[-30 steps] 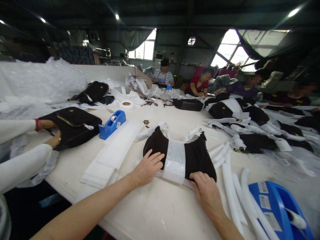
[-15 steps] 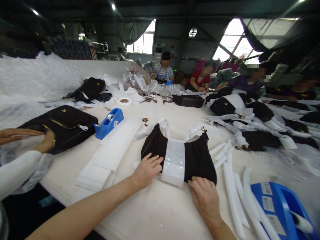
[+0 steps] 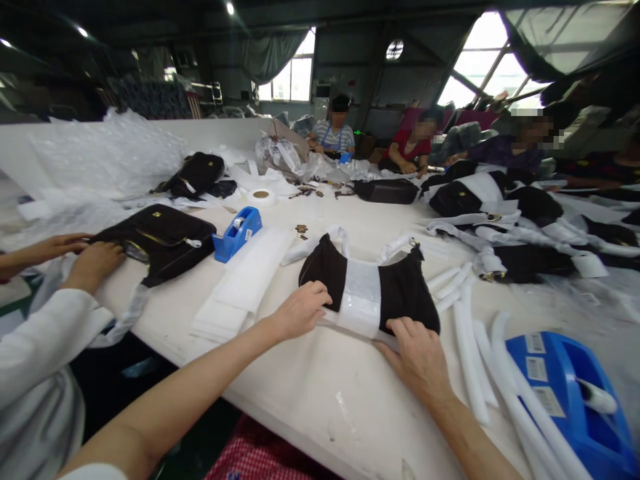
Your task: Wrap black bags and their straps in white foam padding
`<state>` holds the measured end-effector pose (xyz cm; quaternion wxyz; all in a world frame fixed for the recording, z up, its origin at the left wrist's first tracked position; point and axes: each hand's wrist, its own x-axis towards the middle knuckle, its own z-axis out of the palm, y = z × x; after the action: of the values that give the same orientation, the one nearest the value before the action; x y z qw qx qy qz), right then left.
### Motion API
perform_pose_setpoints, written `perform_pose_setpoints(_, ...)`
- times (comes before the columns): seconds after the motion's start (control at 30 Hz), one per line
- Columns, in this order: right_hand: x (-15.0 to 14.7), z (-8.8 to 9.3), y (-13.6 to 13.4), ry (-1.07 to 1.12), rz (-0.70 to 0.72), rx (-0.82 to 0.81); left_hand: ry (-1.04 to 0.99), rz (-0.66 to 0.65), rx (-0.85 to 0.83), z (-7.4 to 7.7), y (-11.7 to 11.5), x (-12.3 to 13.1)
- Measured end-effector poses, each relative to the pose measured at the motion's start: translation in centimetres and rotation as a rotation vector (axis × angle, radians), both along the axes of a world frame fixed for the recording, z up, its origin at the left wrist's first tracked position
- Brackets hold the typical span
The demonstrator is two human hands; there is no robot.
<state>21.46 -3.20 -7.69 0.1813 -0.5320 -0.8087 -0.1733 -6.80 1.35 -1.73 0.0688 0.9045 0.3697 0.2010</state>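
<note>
A black handbag (image 3: pixel 405 290) lies on the white table (image 3: pixel 310 393) in front of me, with a band of white bubble wrap (image 3: pixel 361 297) round its middle and its straps sleeved in white foam. My left hand (image 3: pixel 300 310) grips the bag's near left edge with curled fingers. My right hand (image 3: pixel 417 353) is closed on the near right edge, by the end of the wrap.
A large blue tape dispenser (image 3: pixel 575 400) sits at the near right beside white foam tubes (image 3: pixel 470 347). A smaller blue dispenser (image 3: pixel 237 233) and foam sheets (image 3: pixel 240 287) lie to the left. A co-worker's hands (image 3: pixel 90 263) handle another black bag (image 3: pixel 160 240). Other people sit across the table.
My left hand went from lying flat on the bag to gripping its near edge. The right hand closed further on the right edge. The co-worker's hands shifted on the other bag.
</note>
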Motion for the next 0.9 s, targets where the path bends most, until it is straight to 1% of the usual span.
perform_pose_setpoints(0.13,-0.4,-0.4,-0.4,0.014,-0.005,0.026,0.132,0.007,0.15,-1.4,-1.6,1.5)
perform_pose_setpoints(0.2,-0.4,-0.3,-0.5,0.025,-0.001,0.025,0.187,0.032,0.171,-1.9,-2.5,2.5)
perform_pose_setpoints(0.3,-0.1,0.5,0.0,0.045,0.033,-0.03,0.177,0.106,0.175,-1.8,-3.1,4.0)
perform_pose_setpoints(0.33,0.1,0.8,0.1,0.06,0.047,-0.061,0.16,0.096,0.188,-1.7,-3.0,4.6)
perform_pose_setpoints(0.4,0.5,1.5,0.5,0.101,0.069,-0.132,0.139,0.016,0.218,-1.5,-2.9,6.1)
perform_pose_setpoints(0.47,0.9,2.1,0.6,0.156,0.075,-0.19,0.135,-0.046,0.211,-1.9,-2.6,7.9)
perform_pose_setpoints(0.57,1.3,2.7,0.3,0.267,0.068,-0.211,0.082,-0.011,0.14,-2.9,-1.9,10.0)
perform_pose_setpoints(0.67,1.6,3.5,-0.8,0.383,0.056,-0.174,0.074,0.023,0.142,-3.5,-0.8,11.0)
perform_pose_setpoints(0.73,1.8,4.3,-2.1,0.48,0.014,-0.135,0.155,0.037,0.206,-3.4,0.0,11.1)
perform_pose_setpoints(0.8,2.2,4.8,-3.9,0.595,-0.076,-0.11,0.248,0.026,0.254,-2.8,0.9,10.9)
perform_pose_setpoints(0.87,2.9,4.8,-5.9,0.721,-0.189,-0.112,0.294,-0.008,0.243,-1.6,1.8,10.7)
perform_pose_setpoints(0.9,3.3,4.6,-6.9,0.79,-0.24,-0.122,0.294,-0.018,0.218,-0.7,2.4,10.6)
